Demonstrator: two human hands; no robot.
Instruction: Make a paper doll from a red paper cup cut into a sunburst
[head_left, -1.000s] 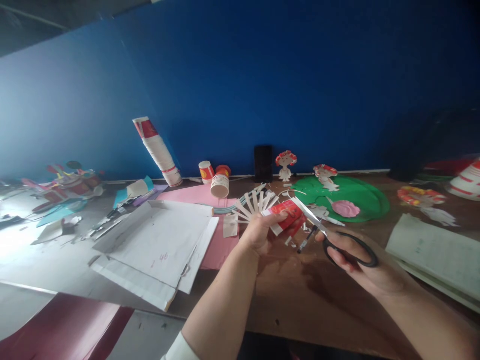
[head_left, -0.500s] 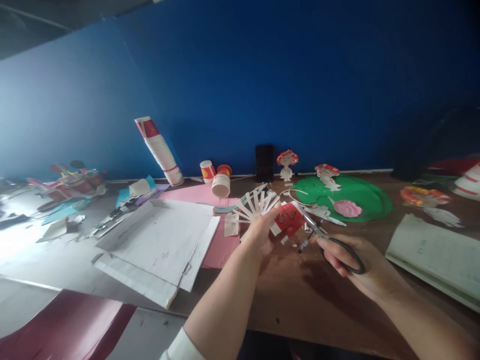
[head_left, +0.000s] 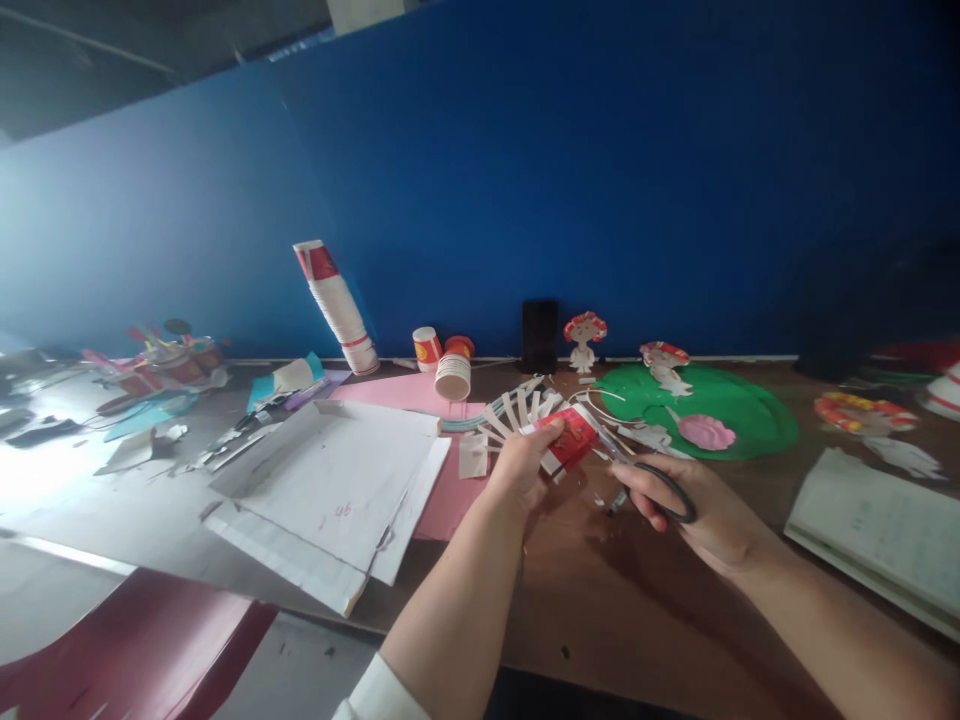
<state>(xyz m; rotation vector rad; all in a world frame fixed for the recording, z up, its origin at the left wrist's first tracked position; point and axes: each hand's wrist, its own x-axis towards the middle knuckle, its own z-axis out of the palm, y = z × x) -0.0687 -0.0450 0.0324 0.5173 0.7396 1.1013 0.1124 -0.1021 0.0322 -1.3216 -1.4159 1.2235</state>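
My left hand is closed on a paper cup whose wall is slit into white strips that fan out to the left, with a red printed part on the right. In my right hand is a pair of scissors with dark handles, fingers wrapped through the loops. Their blades point up and left and meet the right edge of the red part; I cannot tell how far apart the blades are. Small white scraps lie on the brown table beneath.
A tall stack of paper cups leans by the blue partition. Near it lie more cups, a dark phone, a paper figure, green paper, a pink piece, an open notebook and white cardboard.
The scissors have come closer to the red part of the cup, and my right hand has shifted slightly left. The whole view has moved a little.
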